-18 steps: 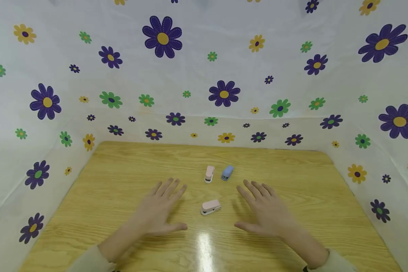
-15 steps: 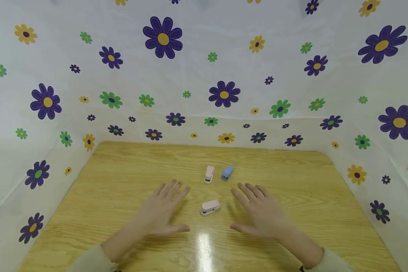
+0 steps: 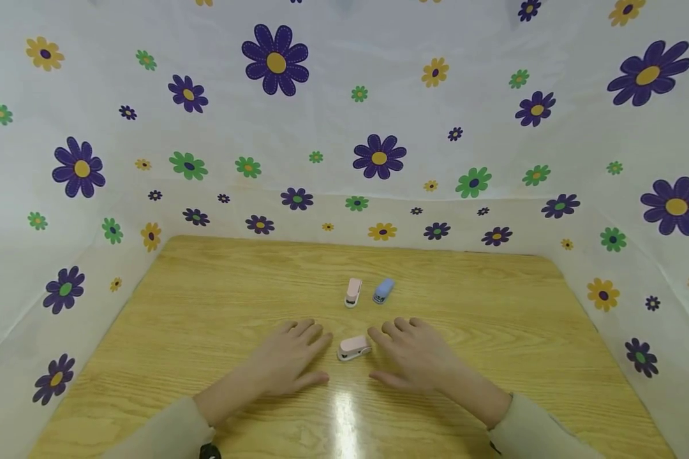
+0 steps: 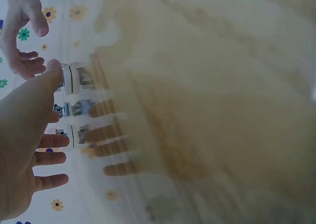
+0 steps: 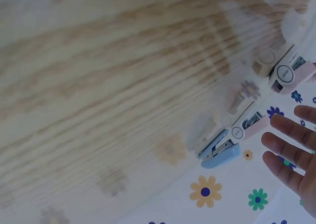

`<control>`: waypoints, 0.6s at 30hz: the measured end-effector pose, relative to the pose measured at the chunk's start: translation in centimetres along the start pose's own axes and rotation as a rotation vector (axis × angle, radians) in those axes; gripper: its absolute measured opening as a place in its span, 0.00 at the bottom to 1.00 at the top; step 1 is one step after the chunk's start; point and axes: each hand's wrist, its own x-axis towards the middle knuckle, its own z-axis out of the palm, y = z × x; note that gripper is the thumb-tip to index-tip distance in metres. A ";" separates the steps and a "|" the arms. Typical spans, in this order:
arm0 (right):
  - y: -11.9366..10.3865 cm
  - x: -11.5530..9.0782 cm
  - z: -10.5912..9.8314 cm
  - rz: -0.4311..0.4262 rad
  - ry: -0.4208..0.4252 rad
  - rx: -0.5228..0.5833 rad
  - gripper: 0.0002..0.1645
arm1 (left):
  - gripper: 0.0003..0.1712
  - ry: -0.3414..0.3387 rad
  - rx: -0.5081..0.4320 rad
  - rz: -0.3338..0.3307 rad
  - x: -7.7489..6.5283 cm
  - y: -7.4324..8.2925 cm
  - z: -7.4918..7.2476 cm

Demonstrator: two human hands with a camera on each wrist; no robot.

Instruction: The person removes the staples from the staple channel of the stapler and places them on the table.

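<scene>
A pale pink mini stapler (image 3: 353, 347) lies on the wooden table between the two hands, its far end pointing right. On its left, my left hand (image 3: 289, 357) is held with fingers spread and thumb apart, holding nothing. My right hand (image 3: 410, 357) mirrors it on the other side, fingers slightly bent, its index fingertip close to the stapler's right end; contact cannot be told. Farther back lie a second pink stapler (image 3: 353, 292) and a blue stapler (image 3: 383, 291), side by side. The right wrist view shows the blue stapler (image 5: 219, 155) from its side.
White cloth with purple, green and yellow flowers (image 3: 379, 157) walls the table's back and both sides. The wooden tabletop (image 3: 218, 280) is glossy, with a bright reflection near the front. Sleeve cuffs (image 3: 189, 421) reach in from the lower edge.
Both hands have moved inward and a little nearer the front, closing in on the near pink stapler from either side, with fingers bending more. The staplers stay in place.
</scene>
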 end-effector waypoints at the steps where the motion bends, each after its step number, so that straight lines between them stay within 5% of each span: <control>1: -0.1 0.2 0.0 -0.010 -0.002 0.000 0.41 | 0.44 0.004 0.003 0.013 0.2 0.0 0.1; 8: -0.9 1.7 0.5 -0.040 0.003 0.032 0.28 | 0.38 0.014 0.040 0.063 1.2 -0.2 0.6; 18: -1.6 2.9 1.3 -0.076 0.017 -0.009 0.24 | 0.29 0.008 0.045 0.103 2.6 -0.1 1.1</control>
